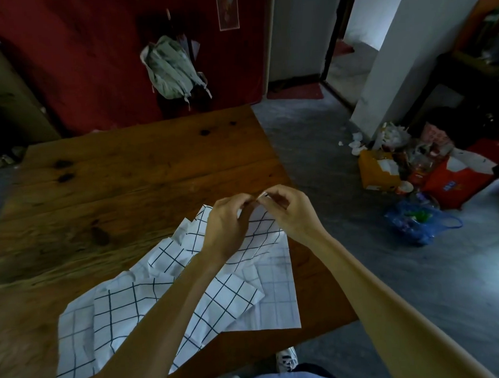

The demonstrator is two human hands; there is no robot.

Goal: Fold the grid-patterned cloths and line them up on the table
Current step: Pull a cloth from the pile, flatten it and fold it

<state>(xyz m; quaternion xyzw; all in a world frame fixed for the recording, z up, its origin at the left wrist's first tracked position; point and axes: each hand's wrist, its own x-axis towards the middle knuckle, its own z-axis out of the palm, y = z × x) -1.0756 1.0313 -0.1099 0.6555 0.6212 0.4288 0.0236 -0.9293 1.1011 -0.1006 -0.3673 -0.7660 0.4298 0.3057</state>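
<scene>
Both forearms reach in from 6 o'clock and meet over the far right part of the table [111, 173], where the left hand [224, 230] and the right hand [290, 212] close on one corner of a grid-patterned cloth [261, 225]. Each grip is a pinch: fingers and thumb curl in tight on the fabric at the 12 o'clock tip of that cloth, and the 2 pinches almost touch. Exactly how much fabric each holds is hidden by the knuckles.

From that shared corner the cloth falls away toward 6 and 7 o'clock, back toward the person, so everything still to be handled lies below and left of the grip. Its long axis appears to run from the raised corner at 1 o'clock down to the rumpled heap [133, 307] of grid cloth at 7 o'clock, which lies flat and creased on the table near its front edge. How many separate cloths make up that heap I cannot tell; at least 2 layers overlap.

Judging by this, the next step is to draw the 2 hands apart along the top edge. The left hand sits nearer the loose bulk, so it is better placed to slide toward 9 o'clock while the right anchors the corner.
</scene>
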